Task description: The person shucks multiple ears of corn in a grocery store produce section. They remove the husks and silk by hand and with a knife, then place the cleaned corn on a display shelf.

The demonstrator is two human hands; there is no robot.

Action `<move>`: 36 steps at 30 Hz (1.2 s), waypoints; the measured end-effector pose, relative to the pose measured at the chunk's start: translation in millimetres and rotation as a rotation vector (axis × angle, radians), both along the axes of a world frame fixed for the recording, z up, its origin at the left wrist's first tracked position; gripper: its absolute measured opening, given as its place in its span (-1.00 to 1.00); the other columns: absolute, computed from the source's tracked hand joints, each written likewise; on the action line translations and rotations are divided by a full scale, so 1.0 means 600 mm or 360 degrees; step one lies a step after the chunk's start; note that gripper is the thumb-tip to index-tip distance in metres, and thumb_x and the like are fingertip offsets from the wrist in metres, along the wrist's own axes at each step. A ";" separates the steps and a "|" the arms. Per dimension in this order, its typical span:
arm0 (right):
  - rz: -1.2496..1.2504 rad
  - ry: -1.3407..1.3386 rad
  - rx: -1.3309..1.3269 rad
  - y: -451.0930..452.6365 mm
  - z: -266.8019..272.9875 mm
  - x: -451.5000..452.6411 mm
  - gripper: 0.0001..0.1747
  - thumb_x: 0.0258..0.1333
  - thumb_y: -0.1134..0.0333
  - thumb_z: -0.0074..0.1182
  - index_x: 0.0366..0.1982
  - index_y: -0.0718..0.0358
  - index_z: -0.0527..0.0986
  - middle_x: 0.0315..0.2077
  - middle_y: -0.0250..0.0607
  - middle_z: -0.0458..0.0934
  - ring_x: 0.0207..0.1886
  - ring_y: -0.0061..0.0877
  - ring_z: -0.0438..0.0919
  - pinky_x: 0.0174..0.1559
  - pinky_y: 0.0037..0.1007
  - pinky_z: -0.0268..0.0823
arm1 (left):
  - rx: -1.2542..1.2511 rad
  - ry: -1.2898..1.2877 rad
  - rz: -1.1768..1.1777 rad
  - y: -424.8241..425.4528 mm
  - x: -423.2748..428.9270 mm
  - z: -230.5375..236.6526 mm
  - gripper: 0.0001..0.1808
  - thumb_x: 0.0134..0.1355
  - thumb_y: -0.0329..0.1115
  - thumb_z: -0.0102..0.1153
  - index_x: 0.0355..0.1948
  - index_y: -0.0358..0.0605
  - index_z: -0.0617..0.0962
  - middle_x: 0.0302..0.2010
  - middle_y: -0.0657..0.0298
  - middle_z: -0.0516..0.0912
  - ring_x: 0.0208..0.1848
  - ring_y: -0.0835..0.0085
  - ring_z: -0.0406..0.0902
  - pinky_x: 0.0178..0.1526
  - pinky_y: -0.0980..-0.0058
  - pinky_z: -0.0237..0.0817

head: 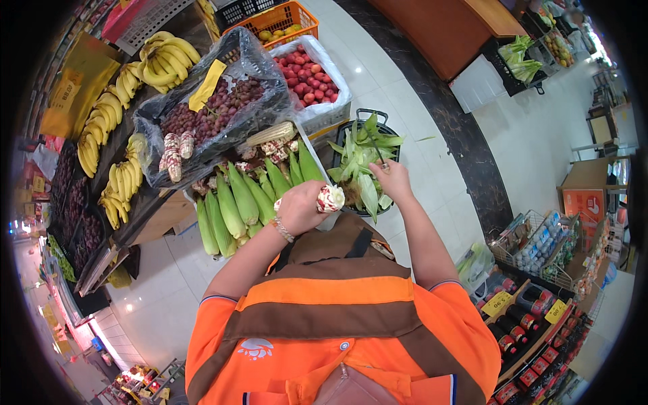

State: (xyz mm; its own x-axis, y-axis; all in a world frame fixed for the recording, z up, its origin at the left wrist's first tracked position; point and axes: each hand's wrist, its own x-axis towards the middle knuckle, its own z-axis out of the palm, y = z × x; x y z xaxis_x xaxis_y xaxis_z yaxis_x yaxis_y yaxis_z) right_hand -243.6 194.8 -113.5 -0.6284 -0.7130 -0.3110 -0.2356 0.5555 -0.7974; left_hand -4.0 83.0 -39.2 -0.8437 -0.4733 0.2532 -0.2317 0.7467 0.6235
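Observation:
My left hand (302,208) is closed around a husked red-and-white corn cob (331,198), its pale cut end pointing right. To the right, my right hand (392,179) grips the handle of a knife (375,144), its thin dark blade pointing up over a black basket. Green corn husks (360,152) and brown corn silk fill the basket (380,116). Beyond my left hand, several ears of corn in green husks (239,195) lie side by side in a crate, with husked cobs (273,134) behind them.
Red grapes (223,109) in a plastic-lined crate stand at the upper left, with husked cobs on their near corner. Bananas (164,61) lie farther left. A white-lined crate of red plums (309,76) adjoins the basket. Bottled drinks (511,326) fill a shelf at right.

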 end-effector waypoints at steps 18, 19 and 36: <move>0.0143 -0.1813 -0.0861 0.043 0.124 0.143 -0.56 0.27 0.33 0.14 0.12 0.36 0.41 -0.34 -0.27 0.59 -0.75 -0.74 0.31 -0.73 -0.64 0.12 | 0.2333 0.1788 0.0700 -0.034 -0.026 0.079 -0.68 0.36 -0.03 0.07 -0.17 -0.06 0.56 -0.23 0.26 0.66 -0.14 0.37 0.60 0.00 0.31 0.43; 0.0073 -0.1739 -0.0874 0.040 0.125 0.149 -0.57 0.25 0.35 0.16 0.11 0.37 0.42 -0.36 -0.28 0.59 -0.76 -0.73 0.32 -0.73 -0.63 0.12 | 0.2337 0.1793 0.0660 -0.029 -0.026 0.080 -0.63 0.37 0.04 0.06 -0.16 -0.06 0.56 -0.20 0.25 0.66 -0.11 0.36 0.61 0.02 0.30 0.43; 0.0355 -0.0995 -0.0689 0.017 0.265 0.082 -0.66 0.00 0.44 0.38 -0.14 0.31 0.57 -0.53 -0.42 0.59 -0.66 -0.83 0.35 -0.66 -0.66 0.11 | 0.1764 -0.0441 -0.0663 -0.033 0.010 0.098 -0.29 0.01 -0.21 0.51 0.14 -0.24 0.45 -0.12 0.27 0.63 -0.14 0.58 0.55 -0.01 0.49 0.40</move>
